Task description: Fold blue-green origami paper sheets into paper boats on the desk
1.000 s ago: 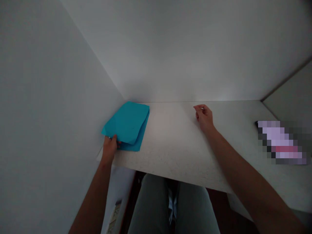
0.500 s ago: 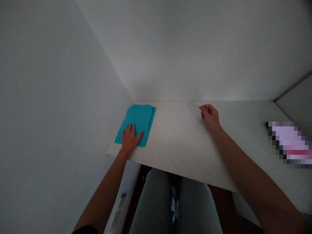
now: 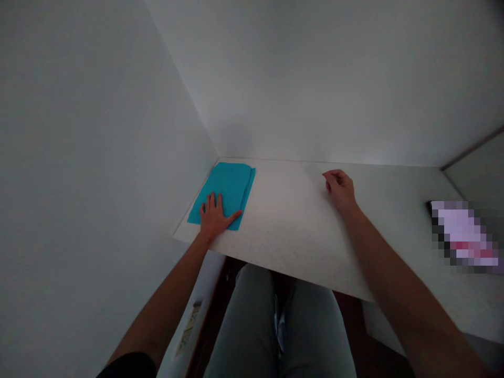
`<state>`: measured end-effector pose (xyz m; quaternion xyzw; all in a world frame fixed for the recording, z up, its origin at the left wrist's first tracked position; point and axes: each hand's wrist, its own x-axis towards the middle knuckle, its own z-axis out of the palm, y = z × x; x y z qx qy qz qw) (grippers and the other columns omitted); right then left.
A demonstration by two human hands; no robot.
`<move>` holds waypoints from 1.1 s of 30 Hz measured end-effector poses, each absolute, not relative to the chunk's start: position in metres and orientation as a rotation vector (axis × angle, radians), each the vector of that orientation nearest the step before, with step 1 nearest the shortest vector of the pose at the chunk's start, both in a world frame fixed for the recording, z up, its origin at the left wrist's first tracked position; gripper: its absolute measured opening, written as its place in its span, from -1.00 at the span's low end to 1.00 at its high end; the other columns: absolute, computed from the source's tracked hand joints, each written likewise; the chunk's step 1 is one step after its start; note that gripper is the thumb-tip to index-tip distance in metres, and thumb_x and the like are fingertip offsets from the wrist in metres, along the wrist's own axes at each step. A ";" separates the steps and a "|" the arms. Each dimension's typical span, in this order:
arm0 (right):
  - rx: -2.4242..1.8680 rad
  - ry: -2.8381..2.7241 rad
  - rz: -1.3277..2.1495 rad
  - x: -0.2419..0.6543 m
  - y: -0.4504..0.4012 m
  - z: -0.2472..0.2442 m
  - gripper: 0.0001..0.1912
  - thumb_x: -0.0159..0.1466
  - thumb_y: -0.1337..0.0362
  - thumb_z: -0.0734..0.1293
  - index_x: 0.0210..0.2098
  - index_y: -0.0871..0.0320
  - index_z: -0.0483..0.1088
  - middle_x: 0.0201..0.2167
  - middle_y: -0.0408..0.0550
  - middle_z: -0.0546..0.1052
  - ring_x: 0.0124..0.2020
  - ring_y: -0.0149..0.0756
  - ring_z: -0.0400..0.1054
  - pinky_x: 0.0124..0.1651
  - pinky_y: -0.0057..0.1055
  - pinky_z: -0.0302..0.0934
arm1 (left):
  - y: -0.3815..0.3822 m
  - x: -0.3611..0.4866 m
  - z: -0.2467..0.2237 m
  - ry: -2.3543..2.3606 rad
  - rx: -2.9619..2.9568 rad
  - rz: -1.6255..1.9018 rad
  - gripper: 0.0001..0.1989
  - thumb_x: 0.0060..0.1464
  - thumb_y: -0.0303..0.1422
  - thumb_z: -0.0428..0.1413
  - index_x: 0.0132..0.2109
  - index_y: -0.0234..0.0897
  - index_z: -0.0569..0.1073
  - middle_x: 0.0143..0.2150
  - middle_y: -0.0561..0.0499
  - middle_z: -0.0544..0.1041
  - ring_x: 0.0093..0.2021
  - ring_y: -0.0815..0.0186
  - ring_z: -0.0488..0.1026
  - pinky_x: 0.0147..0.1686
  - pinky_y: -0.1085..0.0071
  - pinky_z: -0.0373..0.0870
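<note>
A flat turquoise stack of folded or layered sheets (image 3: 232,181) lies on the white table at the left, near the wall. Whether it is cloth or paper I cannot tell. My left hand (image 3: 214,218) rests flat on its near part with the fingers spread and the thumb stretched toward the right edge. Well to the right, my right hand (image 3: 340,190) is over the table near the back wall, its fingers curled and the fingertips pinched together. Anything between those fingertips is too small or hidden to make out.
The white tabletop (image 3: 287,220) meets a wall (image 3: 315,94) at the back and another wall (image 3: 98,157) on the left. A blurred-out flat object with a dark edge (image 3: 464,236) lies at the far right. My legs (image 3: 252,325) are below the front edge.
My left thumb has spread further to the right, across the sheets' right edge. The view has tilted slightly. My right hand keeps nearly the same place and pinch.
</note>
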<state>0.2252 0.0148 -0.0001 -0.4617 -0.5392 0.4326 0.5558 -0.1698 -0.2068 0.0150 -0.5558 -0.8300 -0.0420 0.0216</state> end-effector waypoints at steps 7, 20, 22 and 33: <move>-1.197 -1.381 0.930 0.220 0.003 0.003 -0.58 0.18 -0.16 0.43 -0.29 0.05 0.42 -0.57 -0.24 0.35 -0.56 -0.36 0.18 -0.46 -0.37 0.07 | -0.206 -0.168 0.014 -2.588 -1.714 -0.176 0.29 0.11 0.50 -0.09 0.61 -0.47 0.04 0.65 -0.43 -0.07 0.64 -0.28 -0.13 0.52 -0.27 -0.10; -1.284 -1.575 0.924 0.236 -0.098 0.008 -0.58 0.23 -0.18 0.38 -0.29 0.06 0.47 -0.52 -0.16 0.45 -0.46 -0.24 0.30 -0.33 -0.29 0.18 | -0.212 -0.164 0.026 -2.497 -1.768 -0.610 -0.36 0.40 0.06 0.04 0.39 -0.26 0.46 0.53 -0.24 0.34 0.57 -0.13 0.16 0.52 -0.19 -0.04; -1.309 -1.573 0.901 0.239 -0.114 0.009 -0.59 0.25 -0.17 0.38 -0.28 0.06 0.48 -0.51 -0.16 0.45 -0.46 -0.23 0.30 -0.33 -0.29 0.18 | -0.212 -0.165 0.030 -2.486 -1.784 -0.675 -0.44 0.42 -0.02 0.04 0.36 -0.25 0.49 0.49 -0.21 0.40 0.55 -0.09 0.21 0.52 -0.16 -0.01; -1.309 -1.597 0.898 0.250 -0.164 0.010 -0.50 0.35 -0.27 0.31 -0.12 0.04 0.44 -0.39 -0.05 0.59 -0.37 -0.14 0.44 -0.22 -0.20 0.35 | -0.227 -0.082 0.045 -2.100 -2.283 -0.905 -0.57 0.47 -0.29 -0.03 0.34 -0.15 0.53 0.41 -0.03 0.51 0.50 0.17 0.33 0.50 0.04 0.18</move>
